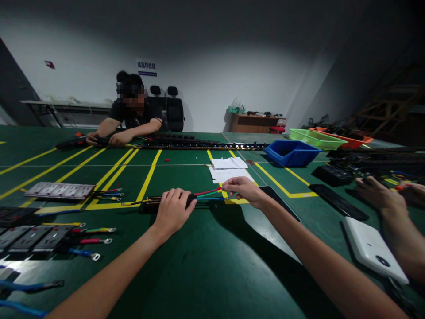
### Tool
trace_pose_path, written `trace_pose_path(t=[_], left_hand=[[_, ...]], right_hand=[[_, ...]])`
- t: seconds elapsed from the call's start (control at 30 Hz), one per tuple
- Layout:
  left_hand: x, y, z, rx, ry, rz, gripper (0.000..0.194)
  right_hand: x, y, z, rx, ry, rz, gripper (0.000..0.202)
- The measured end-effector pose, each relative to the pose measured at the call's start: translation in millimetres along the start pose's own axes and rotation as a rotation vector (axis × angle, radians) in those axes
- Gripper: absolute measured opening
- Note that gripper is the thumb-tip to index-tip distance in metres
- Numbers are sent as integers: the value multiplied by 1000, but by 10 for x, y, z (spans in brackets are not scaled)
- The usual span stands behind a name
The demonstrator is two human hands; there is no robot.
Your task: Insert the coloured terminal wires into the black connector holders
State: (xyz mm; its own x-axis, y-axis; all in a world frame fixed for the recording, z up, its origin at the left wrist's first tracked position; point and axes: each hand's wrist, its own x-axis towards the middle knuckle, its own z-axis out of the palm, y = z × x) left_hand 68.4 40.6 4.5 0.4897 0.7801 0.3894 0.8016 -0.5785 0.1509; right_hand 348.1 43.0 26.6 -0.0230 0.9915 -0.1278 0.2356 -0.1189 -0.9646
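My left hand (174, 210) is closed over a black module (152, 204) lying on the green table, and hides most of it. Red, green and blue wires come out of the module's right end. With thumb and fingertips my right hand (244, 189) pinches the end of the red wire (207, 192); the tip itself is covered by the fingers. The blue wire (210, 199) lies lower, its end near the yellow line. From the left end a dark wire with a ring terminal (124, 204) sticks out.
Socket strips (59, 190) with lugged wires lie at left. Paper sheets (229, 168), a blue bin (292, 153) and a dark tablet (279, 203) are beyond my right hand. A white device (373, 248) and a co-worker's hand (381, 195) are at right. Another person (133, 110) works opposite.
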Motion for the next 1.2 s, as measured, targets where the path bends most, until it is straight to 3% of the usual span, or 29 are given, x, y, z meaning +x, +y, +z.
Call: trace_pose_path(t=[0.33, 0.57, 0.73, 0.9, 1.03, 1.2], left_hand=[[-5, 6, -5, 26, 18, 12, 43], [-7, 6, -3, 16, 20, 12, 42], [-7, -7, 11, 0, 21, 9, 42], [-10, -9, 11, -11, 19, 10, 43], [-12, -6, 7, -5, 17, 7, 43], [-8, 1, 1, -5, 15, 5, 42]], right_hand=[[-55, -55, 19, 233, -123, 11, 35], [-45, -39, -79, 101, -227, 44, 29], [0, 13, -70, -77, -108, 120, 26], [-7, -6, 22, -108, 21, 19, 26], [-36, -54, 44, -8, 20, -60, 30], [-15, -3, -14, 59, -53, -30, 33]])
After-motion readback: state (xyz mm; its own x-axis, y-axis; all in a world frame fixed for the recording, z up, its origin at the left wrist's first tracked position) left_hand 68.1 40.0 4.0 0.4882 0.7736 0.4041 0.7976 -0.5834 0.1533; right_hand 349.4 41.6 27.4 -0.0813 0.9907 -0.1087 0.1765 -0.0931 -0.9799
